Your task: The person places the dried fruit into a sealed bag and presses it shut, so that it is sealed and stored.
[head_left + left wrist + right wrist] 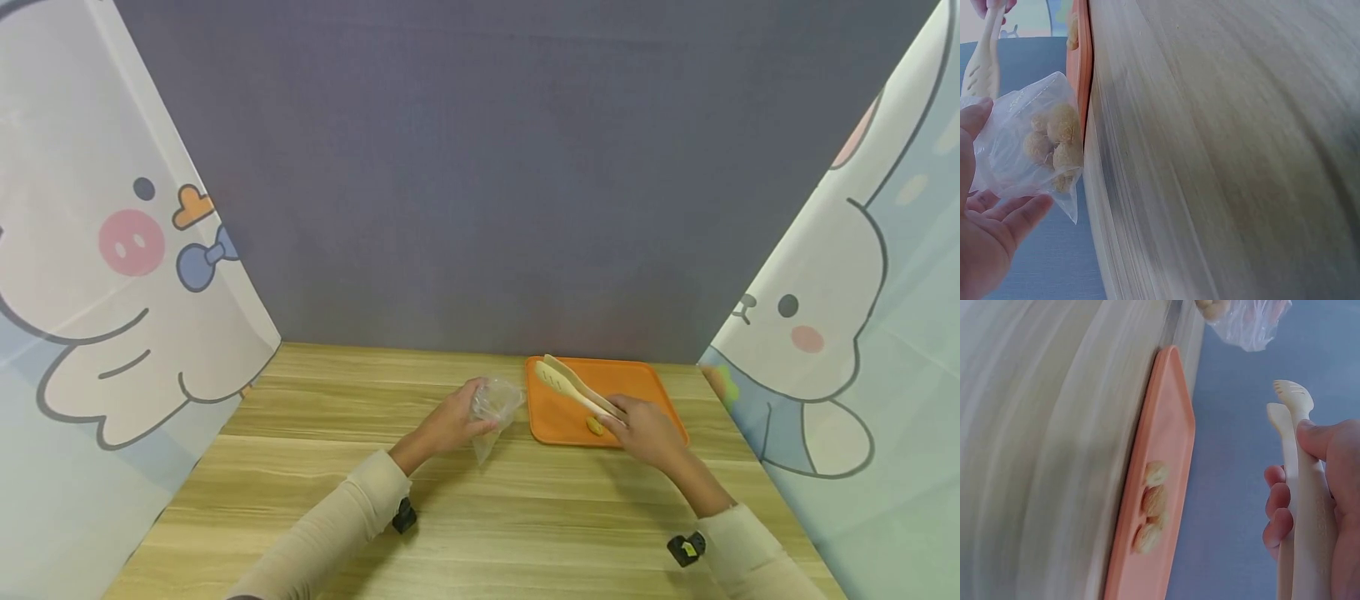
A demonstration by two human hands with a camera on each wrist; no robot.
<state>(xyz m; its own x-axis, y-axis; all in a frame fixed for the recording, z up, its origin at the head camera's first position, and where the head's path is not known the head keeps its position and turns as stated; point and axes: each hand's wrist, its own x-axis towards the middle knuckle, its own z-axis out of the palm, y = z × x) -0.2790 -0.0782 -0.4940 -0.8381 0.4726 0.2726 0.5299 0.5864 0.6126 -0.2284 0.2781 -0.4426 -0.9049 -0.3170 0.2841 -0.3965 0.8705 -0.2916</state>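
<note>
My left hand (452, 422) holds a clear plastic bag (497, 402) over the table, just left of the orange tray (630, 379). Through its side, in the left wrist view, several round tan pieces (1065, 125) with a rough surface show at the bottom of the bag (1007, 134). In my right hand (651, 432) are cream-coloured tongs (576, 390), which reach out over the tray toward the bag. Nothing sits between the tongs' tips in the right wrist view. More tan pieces (1154, 501) lie grouped on the tray, mostly hidden behind the right hand in the head view.
A wood-grain table (480, 525) carries everything. Behind it rises a dark grey panel (480, 183). Cartoon-printed sheets stand at the left (82, 250) and right (862, 333). The tray has a low raised rim.
</note>
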